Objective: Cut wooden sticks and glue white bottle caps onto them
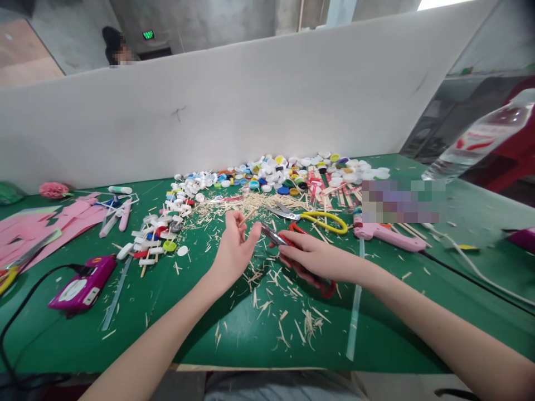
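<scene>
My left hand (237, 245) is closed in a pinch on a thin wooden stick (248, 216), whose end slants up past the fingertips. Close beside it, my right hand (309, 255) wraps round red-handled pliers (272, 233); their dark metal jaws point at the left thumb, and the fingers hide much of the handles. Whether the jaws touch the stick I cannot tell. Behind the hands lies a pile of wood splinters (251, 203), with more slivers scattered below. Yellow-handled scissors (324, 220) lie just beyond my right hand.
Colourful bottle caps (276, 172) line the board (251, 111) at the back. Caps joined with sticks (156, 239) lie left, near a purple power box (86, 284) and pink paper (62, 223). A pink glue gun (388, 236), glue stick (355, 323) and water bottle (480, 136) are right.
</scene>
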### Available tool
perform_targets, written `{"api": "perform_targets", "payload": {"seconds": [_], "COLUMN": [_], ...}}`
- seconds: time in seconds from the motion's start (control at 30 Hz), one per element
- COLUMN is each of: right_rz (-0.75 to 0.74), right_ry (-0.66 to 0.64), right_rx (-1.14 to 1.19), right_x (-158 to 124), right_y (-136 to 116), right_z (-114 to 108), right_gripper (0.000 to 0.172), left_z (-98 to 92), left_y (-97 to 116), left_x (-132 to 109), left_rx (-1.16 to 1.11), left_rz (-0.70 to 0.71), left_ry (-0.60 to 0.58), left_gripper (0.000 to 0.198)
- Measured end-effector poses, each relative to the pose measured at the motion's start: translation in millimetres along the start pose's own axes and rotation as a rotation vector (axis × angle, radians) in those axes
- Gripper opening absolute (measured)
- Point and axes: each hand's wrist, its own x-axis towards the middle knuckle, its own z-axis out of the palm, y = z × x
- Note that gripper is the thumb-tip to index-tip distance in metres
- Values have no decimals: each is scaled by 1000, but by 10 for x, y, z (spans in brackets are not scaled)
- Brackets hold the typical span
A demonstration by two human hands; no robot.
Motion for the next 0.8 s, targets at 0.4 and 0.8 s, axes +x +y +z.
{"api": "perform_targets", "payload": {"seconds": [0.4,0.8], "right_rz": [-74,-28], "right_ry": [-53,-49], "right_rx": [-6,-1], "right_x": [-23,6], "right_y": [-71,-70], "right_z": [5,19], "right_gripper": [29,33], "left_z": [44,79], "left_y": [-187,-225], "left_x": [101,108], "left_rx": [-299,-356], "left_rz": [-124,-223], "left_ry": [-213,-208], "left_gripper": [29,38]}}
